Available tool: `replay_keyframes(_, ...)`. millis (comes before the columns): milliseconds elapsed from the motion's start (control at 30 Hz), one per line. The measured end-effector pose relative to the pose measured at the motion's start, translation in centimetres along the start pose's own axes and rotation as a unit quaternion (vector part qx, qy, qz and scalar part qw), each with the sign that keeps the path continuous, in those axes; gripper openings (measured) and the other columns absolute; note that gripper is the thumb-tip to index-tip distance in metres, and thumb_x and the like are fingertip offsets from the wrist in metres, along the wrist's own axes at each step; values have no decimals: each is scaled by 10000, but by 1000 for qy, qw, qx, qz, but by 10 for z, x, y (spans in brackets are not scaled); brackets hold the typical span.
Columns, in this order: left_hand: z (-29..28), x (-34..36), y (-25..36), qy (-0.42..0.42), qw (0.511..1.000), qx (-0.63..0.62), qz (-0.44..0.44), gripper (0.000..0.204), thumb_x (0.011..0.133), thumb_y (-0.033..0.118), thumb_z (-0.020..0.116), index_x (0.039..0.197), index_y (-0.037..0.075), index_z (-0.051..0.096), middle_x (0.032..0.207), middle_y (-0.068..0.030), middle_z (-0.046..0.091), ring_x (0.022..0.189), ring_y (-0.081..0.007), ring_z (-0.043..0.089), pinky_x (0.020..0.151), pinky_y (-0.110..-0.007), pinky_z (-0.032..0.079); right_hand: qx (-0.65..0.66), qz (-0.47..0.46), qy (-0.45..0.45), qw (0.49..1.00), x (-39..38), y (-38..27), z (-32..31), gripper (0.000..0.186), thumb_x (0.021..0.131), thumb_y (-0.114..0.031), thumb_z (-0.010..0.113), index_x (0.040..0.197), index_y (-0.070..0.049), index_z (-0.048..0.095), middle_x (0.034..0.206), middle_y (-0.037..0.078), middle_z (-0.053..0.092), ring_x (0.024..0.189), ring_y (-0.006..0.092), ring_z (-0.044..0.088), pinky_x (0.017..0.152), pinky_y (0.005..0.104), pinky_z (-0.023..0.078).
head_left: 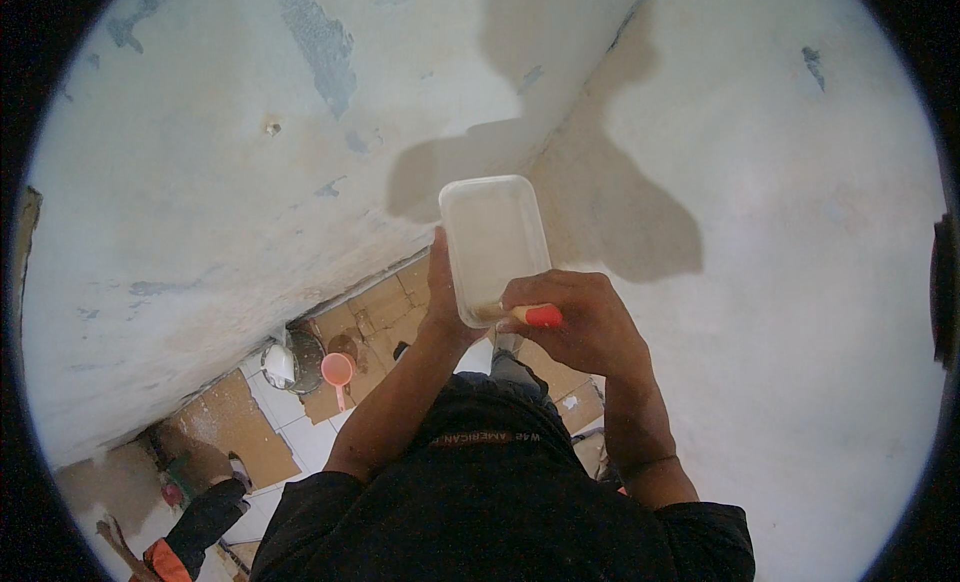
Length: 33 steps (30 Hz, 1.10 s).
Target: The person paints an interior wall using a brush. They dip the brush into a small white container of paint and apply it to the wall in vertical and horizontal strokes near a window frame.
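My left hand (440, 297) is wrapped round the left side of a white rectangular plastic tub (447, 244), held in front of me. Its inside looks whitish; I cannot tell how much it holds. Over the tub's near right corner, my right hand (580, 317) grips a tool with a pale wooden handle and a red end (541, 316). The red end points right, away from the tub. My fingers and the tub's rim hide most of the tool's working end, so its kind is not plain.
Two pale walls meet in a corner ahead; the left wall (200, 202) has grey peeled patches. Cardboard (225, 432) lies over white floor tiles. At the lower left stand a bucket (308, 362) and a pink dipper (339, 368). Another person's leg (205, 517) shows at the bottom left.
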<state>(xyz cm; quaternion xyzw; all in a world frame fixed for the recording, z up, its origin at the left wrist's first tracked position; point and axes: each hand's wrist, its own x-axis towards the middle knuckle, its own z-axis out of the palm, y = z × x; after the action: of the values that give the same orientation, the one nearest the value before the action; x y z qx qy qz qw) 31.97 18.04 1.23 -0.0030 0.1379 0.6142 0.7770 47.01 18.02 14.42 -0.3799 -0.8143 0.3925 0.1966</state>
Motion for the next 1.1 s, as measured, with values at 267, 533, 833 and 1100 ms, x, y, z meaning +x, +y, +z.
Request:
replay_keyframes(267, -1, -7, -1, -7, 1000, -10, -21, 797, 921, 710, 338, 1427, 98, 413, 1327, -197, 541, 1187, -364, 562, 1032, -531, 458, -11, 17, 53, 998, 13, 2, 7, 206, 813, -234, 745, 963, -98, 706, 967, 115, 712, 879, 334, 683, 754, 401, 546)
replay_keyframes(533, 3, -13, -3, 7, 1000, 25, -18, 774, 934, 724, 266, 1436, 151, 407, 1337, -141, 531, 1207, -309, 556, 998, -480, 490, -16, -28, 126, 992, 31, 14, 14, 222, 795, -176, 794, 946, -39, 707, 897, 133, 727, 788, 254, 711, 713, 332, 548)
replay_keyframes(833, -6, -20, -9, 26, 1000, 7, -7, 725, 935, 675, 386, 1398, 118, 434, 1317, -154, 542, 1222, -327, 538, 1058, -516, 430, -7, -28, 152, 988, 42, 23, 17, 217, 813, -172, 784, 943, -18, 704, 877, 118, 726, 748, 220, 692, 701, 320, 541)
replay_keyframes(1100, -1, -22, -9, 23, 999, 27, -2, 644, 963, 624, 398, 1369, 129, 465, 1290, -120, 560, 1193, -294, 554, 1032, -478, 449, -26, -77, 214, 973, 49, 33, 21, 201, 816, -156, 777, 928, -10, 697, 923, 117, 728, 779, 222, 705, 712, 316, 552)
